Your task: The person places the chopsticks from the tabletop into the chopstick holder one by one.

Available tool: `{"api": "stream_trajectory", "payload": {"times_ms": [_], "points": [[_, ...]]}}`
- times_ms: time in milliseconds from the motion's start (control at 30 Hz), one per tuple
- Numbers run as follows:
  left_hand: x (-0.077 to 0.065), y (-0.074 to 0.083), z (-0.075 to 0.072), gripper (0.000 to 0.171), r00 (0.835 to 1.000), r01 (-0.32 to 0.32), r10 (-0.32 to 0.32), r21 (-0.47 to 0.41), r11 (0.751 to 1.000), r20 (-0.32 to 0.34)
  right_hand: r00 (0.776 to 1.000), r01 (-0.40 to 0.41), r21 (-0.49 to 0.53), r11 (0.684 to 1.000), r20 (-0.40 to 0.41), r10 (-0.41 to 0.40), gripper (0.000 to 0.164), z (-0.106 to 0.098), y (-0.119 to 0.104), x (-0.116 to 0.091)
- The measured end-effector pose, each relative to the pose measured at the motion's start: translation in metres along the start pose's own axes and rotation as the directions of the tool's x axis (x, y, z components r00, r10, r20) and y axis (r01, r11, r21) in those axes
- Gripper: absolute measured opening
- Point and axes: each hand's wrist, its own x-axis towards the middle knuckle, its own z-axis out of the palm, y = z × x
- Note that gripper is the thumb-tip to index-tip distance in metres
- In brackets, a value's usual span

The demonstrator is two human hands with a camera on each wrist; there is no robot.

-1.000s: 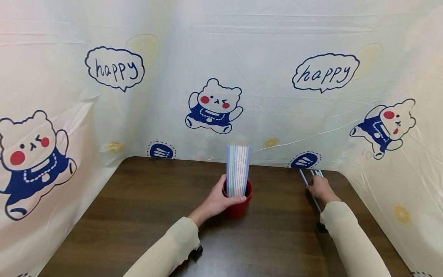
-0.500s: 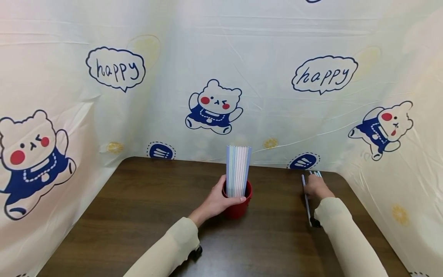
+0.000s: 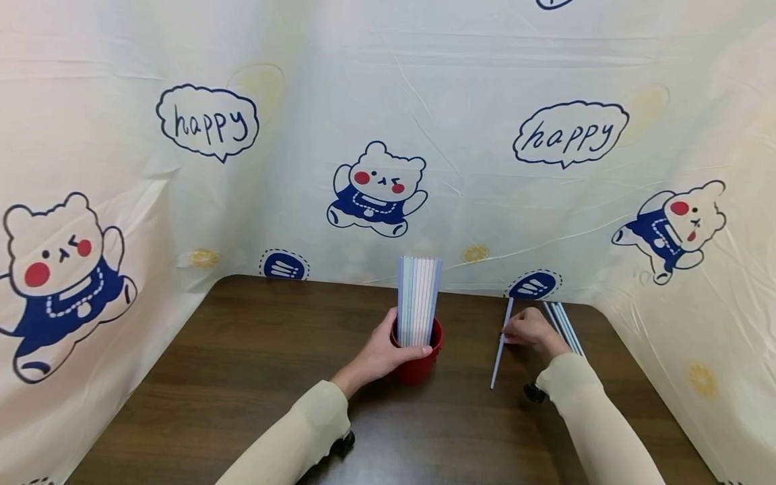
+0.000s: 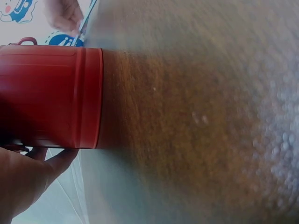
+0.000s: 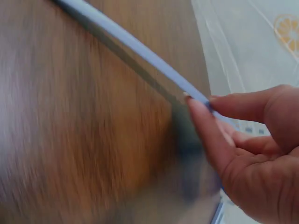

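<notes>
A small red bucket (image 3: pixel 418 370) stands upright on the table, holding a tight bunch of pale blue, lilac and white straw-like sticks (image 3: pixel 415 303). My left hand (image 3: pixel 378 353) grips the bucket from its left side, thumb across the front near the rim. In the left wrist view the bucket (image 4: pixel 46 98) shows from the side, with fingers at its wall. To the right, my right hand (image 3: pixel 529 330) pinches one lilac-blue stick (image 3: pixel 497 367) between thumb and fingertips. The right wrist view shows that stick (image 5: pixel 149 57) running away above its shadow.
Several more pale sticks (image 3: pixel 566 329) lie on the table right of my right hand, near the back right corner. A printed cloth curtain (image 3: pixel 291 168) hangs close behind the brown table (image 3: pixel 261 337) and along both sides.
My right hand has come left from the sticks at the back right, bringing one lilac-blue stick away from the others. The left hand and bucket have stayed in place.
</notes>
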Motion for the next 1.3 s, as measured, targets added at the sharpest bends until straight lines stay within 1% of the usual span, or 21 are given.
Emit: {"api": "stream_trajectory", "payload": {"times_ms": [133,233,300,433,567,633,700,800,867,900,1000,1133,1200,1300], "points": [[0.001,-0.001,0.001,0.08,1.0,-0.001,0.001,-0.001,1.0,-0.001,0.994,0.093,0.099,0.991,-0.073,-0.086,0.025,0.01,-0.011,0.004],[0.001,-0.001,0.001,0.079,1.0,-0.004,0.004,-0.003,1.0,-0.007,0.983,0.162,0.194,0.968,-0.114,-0.142,0.027,0.012,-0.023,0.005],[0.002,-0.001,0.001,0.079,1.0,-0.003,0.003,-0.004,1.0,-0.009,0.977,0.196,0.232,0.953,-0.128,-0.17,0.03,0.011,-0.033,0.003],[0.0,0.0,0.002,0.08,1.0,0.0,0.0,-0.014,1.0,-0.007,0.961,0.257,0.27,0.928,-0.17,-0.216,0.032,0.007,-0.054,-0.007],[0.001,-0.001,0.002,0.083,1.0,0.001,-0.001,-0.022,1.0,-0.009,0.934,0.334,0.276,0.901,-0.227,-0.277,0.035,0.006,-0.078,-0.02],[0.001,-0.002,0.002,0.083,1.0,-0.001,0.001,-0.022,1.0,-0.008,0.919,0.375,0.285,0.882,-0.238,-0.314,0.035,0.007,-0.089,-0.027],[0.001,-0.002,0.002,0.082,1.0,-0.004,0.004,-0.017,1.0,-0.004,0.906,0.411,0.313,0.856,-0.24,-0.347,0.035,0.008,-0.099,-0.033],[0.001,-0.001,0.002,0.08,1.0,-0.004,0.004,-0.012,1.0,0.0,0.892,0.447,0.356,0.821,-0.242,-0.381,0.037,0.012,-0.112,-0.041],[0.001,0.0,0.002,0.08,1.0,-0.008,0.008,-0.011,1.0,0.0,0.883,0.466,0.367,0.805,-0.239,-0.403,0.039,0.016,-0.119,-0.045],[0.001,0.0,0.001,0.08,1.0,-0.006,0.006,-0.01,1.0,-0.002,0.88,0.474,0.364,0.802,-0.234,-0.414,0.04,0.018,-0.122,-0.046],[0.001,0.0,0.002,0.08,1.0,-0.007,0.007,-0.01,1.0,-0.005,0.871,0.491,0.355,0.796,-0.225,-0.437,0.038,0.026,-0.129,-0.049],[0.002,-0.002,0.001,0.08,1.0,-0.002,0.001,-0.005,1.0,-0.003,0.854,0.52,0.317,0.793,-0.207,-0.477,0.032,0.039,-0.133,-0.048],[0.003,-0.002,0.001,0.081,1.0,0.001,-0.001,-0.007,1.0,0.0,0.839,0.544,0.287,0.788,-0.195,-0.508,0.029,0.045,-0.133,-0.047],[0.003,-0.001,0.001,0.082,1.0,0.003,-0.003,-0.012,1.0,0.003,0.81,0.586,0.23,0.777,-0.167,-0.562,0.025,0.054,-0.133,-0.045]]}}
